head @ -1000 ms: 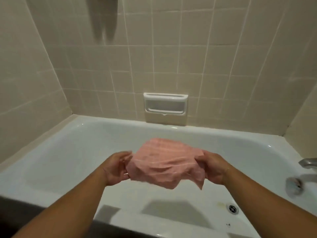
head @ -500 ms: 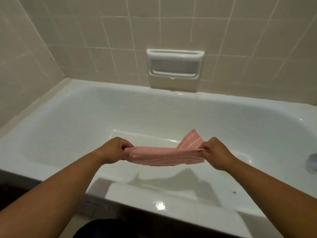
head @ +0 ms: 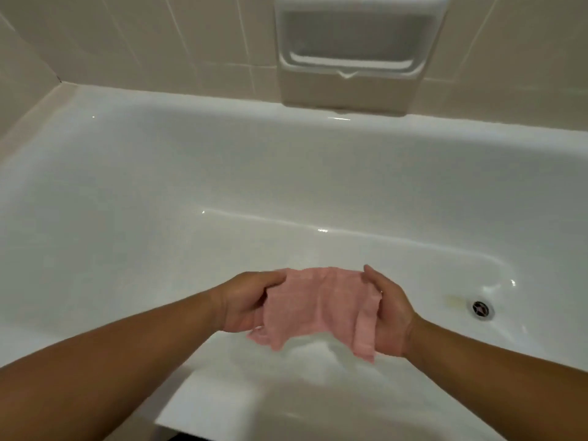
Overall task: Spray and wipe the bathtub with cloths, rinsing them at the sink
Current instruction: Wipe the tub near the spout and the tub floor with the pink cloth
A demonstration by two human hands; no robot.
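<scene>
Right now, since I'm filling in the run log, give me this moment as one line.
left hand: grips pink cloth | right hand: grips pink cloth | pink cloth: spread between hands over bathtub | drain: uncovered

1. I'm seeing soft, warm indoor light, moderately bright. The bathtub (head: 127, 186) reads pale grey-white with nothing blown out.
2. There's glare: a thin bright streak along the far crease of the tub floor, and small sparkles near the drain (head: 480, 308).
3. A soft-edged shadow sits on the tub floor below the pink cloth (head: 318, 303), and the forearms darken toward the bottom edge.
4. The cloth's edges are motion-smeared, and so are the left hand (head: 241, 300) and right hand (head: 388, 313). I can't resolve any weave.
5. The soap dish (head: 350, 43) looks hazy.
6. The wide-angle lens bows the tub rim, and the tile lines lean at the left.
</scene>
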